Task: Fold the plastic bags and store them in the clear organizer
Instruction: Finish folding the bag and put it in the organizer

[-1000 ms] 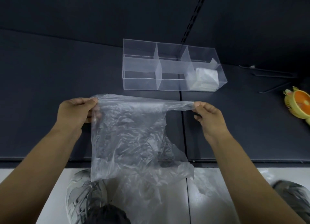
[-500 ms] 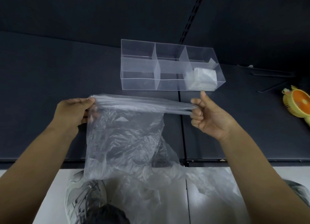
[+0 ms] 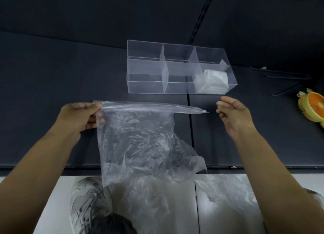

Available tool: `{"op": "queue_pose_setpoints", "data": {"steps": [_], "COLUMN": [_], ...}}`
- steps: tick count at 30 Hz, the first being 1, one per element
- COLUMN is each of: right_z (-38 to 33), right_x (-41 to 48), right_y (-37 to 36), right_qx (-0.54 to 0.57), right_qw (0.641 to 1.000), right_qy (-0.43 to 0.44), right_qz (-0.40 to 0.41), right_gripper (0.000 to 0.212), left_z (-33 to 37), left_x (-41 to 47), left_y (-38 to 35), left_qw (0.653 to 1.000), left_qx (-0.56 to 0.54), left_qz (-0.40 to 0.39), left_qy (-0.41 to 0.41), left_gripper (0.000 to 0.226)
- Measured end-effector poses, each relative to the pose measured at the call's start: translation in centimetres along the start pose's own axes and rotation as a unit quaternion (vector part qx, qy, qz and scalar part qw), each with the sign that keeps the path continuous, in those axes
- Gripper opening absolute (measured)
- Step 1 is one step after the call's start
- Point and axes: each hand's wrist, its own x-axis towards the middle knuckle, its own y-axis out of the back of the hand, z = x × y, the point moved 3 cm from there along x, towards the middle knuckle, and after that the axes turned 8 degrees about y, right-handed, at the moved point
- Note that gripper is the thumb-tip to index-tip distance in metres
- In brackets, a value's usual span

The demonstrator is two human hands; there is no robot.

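Dark desk [image 3: 52,75] with the clear organizer [image 3: 145,88] at the back, one folded bag [image 3: 215,80] in its right compartment; left hand [image 3: 78,118] pinches a top corner of the plastic bag [image 3: 140,142] so it hangs flat, while right hand [image 3: 234,112], loosely curled, holds nothing just beside the free end

Dark table [image 3: 52,79], dark wall [image 3: 105,11], pale floor [image 3: 52,198].
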Motion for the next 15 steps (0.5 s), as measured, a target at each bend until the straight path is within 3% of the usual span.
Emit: {"op": "queue_pose_setpoints", "data": {"steps": [4, 6, 9, 12, 15], "right_z": [0.9, 1.4, 1.5, 1.4, 1.8], "right_x": [0.2, -0.4, -1.0, -1.2, -1.4], "right_y": [0.8, 0.4, -0.4, -1.1, -1.8], "right_qx": [-0.116, -0.22, -0.336, -0.361, -0.322], "right_qw": [0.993, 0.974, 0.938, 0.929, 0.941], "right_qy": [-0.021, -0.057, 0.0, 0.005, -0.041], "right_qz": [0.024, -0.025, -0.079, -0.082, -0.1], "right_gripper": [0.011, 0.021, 0.028, 0.039, 0.032], "left_z": [-0.1, -0.1, -0.2, -0.3, -0.4], "left_x": [0.1, 0.2, 0.3, 0.6, 0.7], "left_y": [0.0, -0.1, -0.2, -0.1, -0.2], "left_qw": [1.0, 1.0, 1.0, 0.999, 0.999], "left_qx": [-0.004, 0.0, 0.016, 0.027, 0.029], "left_qz": [0.007, 0.007, 0.006, 0.003, 0.001], "left_qy": [-0.004, -0.009, -0.015, -0.017, -0.021], "left_gripper": [0.011, 0.01, 0.011, 0.011, 0.011]}}
